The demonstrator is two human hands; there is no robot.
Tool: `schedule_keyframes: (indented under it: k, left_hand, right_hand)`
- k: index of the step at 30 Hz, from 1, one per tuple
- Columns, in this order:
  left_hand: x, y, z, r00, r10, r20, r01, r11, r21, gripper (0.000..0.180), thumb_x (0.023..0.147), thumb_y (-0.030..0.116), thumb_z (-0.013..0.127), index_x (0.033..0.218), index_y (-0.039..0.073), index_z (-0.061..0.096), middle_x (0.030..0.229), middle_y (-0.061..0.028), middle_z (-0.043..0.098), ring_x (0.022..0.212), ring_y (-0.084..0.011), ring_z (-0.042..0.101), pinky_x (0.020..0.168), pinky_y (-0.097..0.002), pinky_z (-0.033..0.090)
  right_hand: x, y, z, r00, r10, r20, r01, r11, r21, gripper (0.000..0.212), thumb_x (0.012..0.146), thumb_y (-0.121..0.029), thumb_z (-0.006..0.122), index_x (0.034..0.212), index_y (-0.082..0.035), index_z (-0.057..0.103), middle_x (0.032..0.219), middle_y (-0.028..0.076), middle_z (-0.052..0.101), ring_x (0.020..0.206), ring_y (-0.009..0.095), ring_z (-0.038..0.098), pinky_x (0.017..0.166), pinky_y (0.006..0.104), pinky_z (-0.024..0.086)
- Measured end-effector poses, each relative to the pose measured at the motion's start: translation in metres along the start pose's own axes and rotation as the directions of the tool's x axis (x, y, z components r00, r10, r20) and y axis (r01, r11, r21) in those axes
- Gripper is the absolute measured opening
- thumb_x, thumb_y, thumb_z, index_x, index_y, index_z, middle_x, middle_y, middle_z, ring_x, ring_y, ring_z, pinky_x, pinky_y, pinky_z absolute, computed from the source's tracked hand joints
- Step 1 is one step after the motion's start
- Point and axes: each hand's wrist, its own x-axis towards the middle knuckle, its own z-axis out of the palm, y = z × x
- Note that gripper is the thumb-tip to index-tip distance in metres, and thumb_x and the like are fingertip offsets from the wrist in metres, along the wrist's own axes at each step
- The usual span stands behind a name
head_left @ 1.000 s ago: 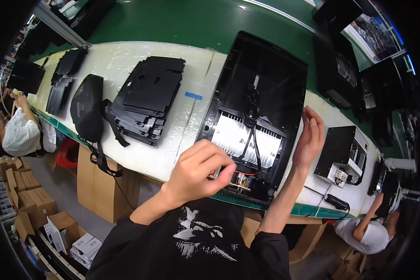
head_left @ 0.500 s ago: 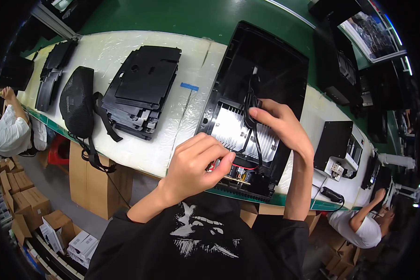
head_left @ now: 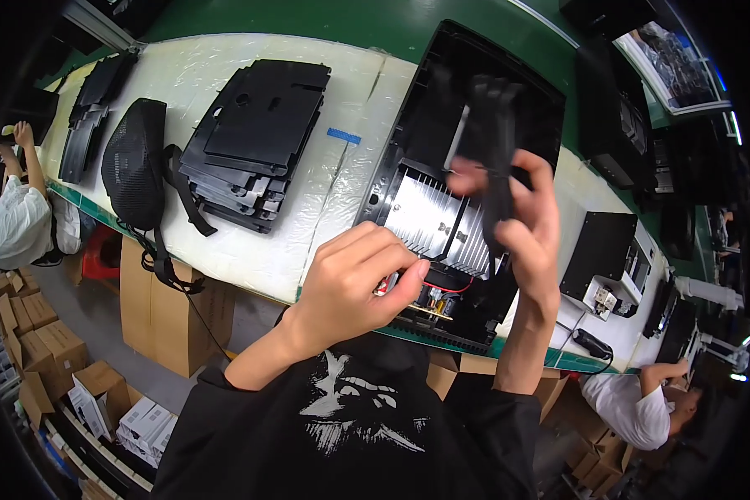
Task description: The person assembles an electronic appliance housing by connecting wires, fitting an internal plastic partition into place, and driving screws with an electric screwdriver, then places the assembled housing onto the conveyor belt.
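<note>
A black housing (head_left: pixel 518 93) lies open on the table in front of me, a silver finned heat sink (head_left: pixel 421 218) in its lower half. My right hand (head_left: pixel 529 212) holds up a black cable bundle (head_left: pixel 498 125) over the housing; the bundle and some fingertips are smeared by motion. My left hand (head_left: pixel 360 275) is closed, thumb against the curled fingers, at the housing's near left side. What it pinches, if anything, is hidden. Next to the left hand's thumb are a red wire (head_left: pixel 452 289) and a circuit board with small parts (head_left: pixel 432 304).
To the left are a stack of black panels (head_left: pixel 258 117), a black mesh bag with straps (head_left: pixel 135 167) and a blue strip (head_left: pixel 343 136). At right stand a black and white unit (head_left: pixel 600 258) and a black handheld tool (head_left: pixel 592 342). Co-workers sit at both ends; cardboard boxes (head_left: pixel 162 308) stand below.
My right hand has lifted the cable bundle off the heat sink and moved it right, turning over. The left hand stays closed in nearly the same place.
</note>
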Motion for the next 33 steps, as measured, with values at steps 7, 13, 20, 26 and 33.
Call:
schedule_keyframes:
  k: [7,13,20,26,33]
  left_hand:
    - [0.001,-0.003,0.000,0.996,0.070,0.060,-0.067,0.997,-0.044,0.010,0.068,0.006,0.071,0.073,0.003,0.063,0.073,-0.0057,0.062,0.068,-0.0212,0.059,0.060,-0.0297,0.047]
    - [0.013,0.022,0.002,0.908,0.133,0.397,-0.126,0.991,-0.042,0.042,0.066,0.027,0.078,0.099,0.004,0.062,0.106,-0.0093,0.056,0.101,-0.0271,0.054,0.085,-0.0377,0.044]
    - [0.014,0.027,0.024,0.708,0.190,0.681,-0.334,0.939,0.085,0.051,0.069,0.036,0.074,0.109,0.007,0.063,0.135,-0.0120,0.043,0.131,-0.0294,0.033,0.109,-0.0452,0.025]
    - [0.012,0.027,0.027,0.732,0.167,0.661,-0.308,0.946,0.102,0.052,0.068,0.035,0.075,0.111,0.007,0.063,0.138,-0.0149,0.039,0.132,-0.0297,0.030,0.110,-0.0455,0.024]
    - [0.018,0.031,0.032,0.704,0.151,0.694,-0.253,0.966,0.046,0.048,0.068,0.034,0.075,0.108,0.010,0.064,0.141,-0.0160,0.035,0.134,-0.0306,0.028,0.110,-0.0457,0.023]
  right_hand:
    - [-0.072,-0.019,-0.007,0.874,-0.168,-0.455,0.395,0.791,0.468,0.064,0.098,-0.036,0.034,0.144,0.002,0.011,0.058,0.006,0.050,0.033,0.011,0.039,0.032,0.0215,0.033]
    - [-0.097,-0.022,0.014,0.832,-0.319,-0.454,0.555,0.458,0.695,0.063,0.097,-0.026,0.041,0.142,0.007,0.013,0.049,0.004,0.052,0.029,0.007,0.031,0.032,0.0204,0.020]
    - [-0.077,-0.025,0.034,0.846,-0.307,-0.436,0.518,0.283,0.807,0.064,0.094,-0.020,0.043,0.142,0.007,0.012,0.050,0.006,0.051,0.030,0.007,0.032,0.031,0.0193,0.022]
    - [-0.060,-0.023,0.028,0.856,-0.198,-0.477,0.513,0.208,0.833,0.061,0.093,-0.016,0.042,0.141,0.009,0.013,0.052,0.006,0.049,0.031,0.007,0.032,0.031,0.0197,0.020]
    - [-0.091,-0.025,0.022,0.695,-0.276,-0.664,0.705,0.079,0.705,0.072,0.084,0.006,0.042,0.144,0.005,0.003,0.051,0.009,0.050,0.030,0.009,0.033,0.030,0.0209,0.022]
